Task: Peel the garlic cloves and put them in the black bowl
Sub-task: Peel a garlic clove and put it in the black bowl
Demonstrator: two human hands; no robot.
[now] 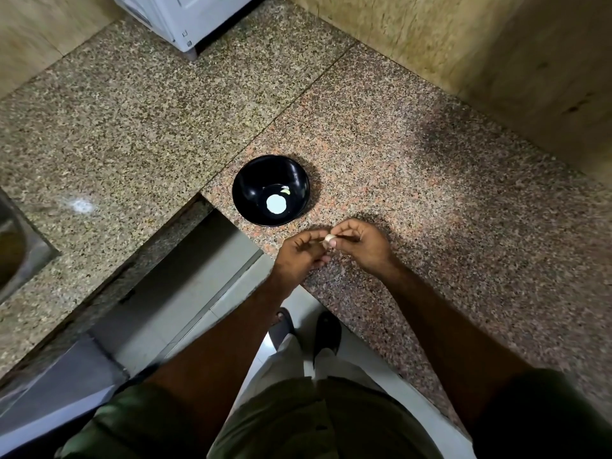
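Just in front of the black bowl [271,190], the garlic clove [328,239] shows only as a small pale tip; the fingers [334,243] of both hands cover the rest, so how much skin remains on it cannot be told. Inside the bowl, a small yellowish piece [286,191] is too small to identify. Far left of the bowl, a metal sink [13,246] is cut off by the picture's edge. Beyond the bowl, a white appliance [185,18] is cropped at the top.

both hands [334,248] pinch a garlic clove [329,239] near the black bowl [251,180].
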